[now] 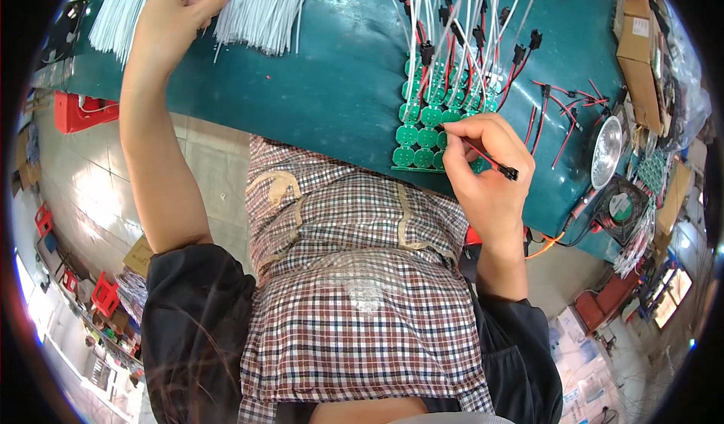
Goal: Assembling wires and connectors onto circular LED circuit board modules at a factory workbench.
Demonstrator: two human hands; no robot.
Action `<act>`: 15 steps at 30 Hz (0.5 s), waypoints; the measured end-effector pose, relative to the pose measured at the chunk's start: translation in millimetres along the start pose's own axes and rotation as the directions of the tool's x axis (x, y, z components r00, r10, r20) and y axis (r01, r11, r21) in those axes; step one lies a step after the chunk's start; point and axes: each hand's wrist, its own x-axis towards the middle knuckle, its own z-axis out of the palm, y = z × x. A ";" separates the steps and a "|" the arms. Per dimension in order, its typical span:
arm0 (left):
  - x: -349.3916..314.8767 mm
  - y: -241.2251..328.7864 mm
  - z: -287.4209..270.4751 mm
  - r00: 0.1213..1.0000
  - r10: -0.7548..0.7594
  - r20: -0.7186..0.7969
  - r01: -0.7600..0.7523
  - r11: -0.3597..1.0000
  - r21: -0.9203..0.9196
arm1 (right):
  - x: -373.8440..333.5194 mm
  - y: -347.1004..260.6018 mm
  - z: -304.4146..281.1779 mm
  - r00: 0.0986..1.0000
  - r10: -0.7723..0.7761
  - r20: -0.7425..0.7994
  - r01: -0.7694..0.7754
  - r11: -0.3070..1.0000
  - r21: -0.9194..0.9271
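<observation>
Head view, left hand: I see my left hand stretched far up over the green table, fingers pinched together on strands of the bundle of thin white wires lying at the table's far edge.
Head view, right hand: my right hand sits near the table's front edge, fingers clamped on a red-and-black lead with a black connector; the connector sticks out just right of my knuckles.
Head view, circuit panel: a panel of round green circuit boards lies just left of and touching my right fingertips, with white and red leads rising from it.
Head view, surroundings: loose red leads lie right of the panel; a shiny reflector and a small black fan sit beyond; cardboard boxes stand at the right edge.
</observation>
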 end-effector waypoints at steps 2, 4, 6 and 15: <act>-1.0 7.2 2.1 0.999 0.000 0.039 0.000 1.000 -0.012 | 0.3 1.8 -1.1 1.000 0.012 0.009 -0.012 1.000 0.001; -2.0 9.4 0.4 0.998 -0.059 0.037 0.057 0.997 0.047 | 2.0 2.0 -0.8 0.999 0.028 0.023 -0.029 0.999 0.019; -7.0 14.8 -0.1 0.999 -0.047 0.001 0.047 0.998 0.037 | 3.0 1.5 -1.5 0.999 0.030 0.022 -0.030 1.000 0.006; -7.1 16.0 4.8 0.993 -0.022 0.112 0.020 1.000 0.017 | 7.4 0.8 -0.3 0.997 -0.057 0.053 0.064 0.988 -0.143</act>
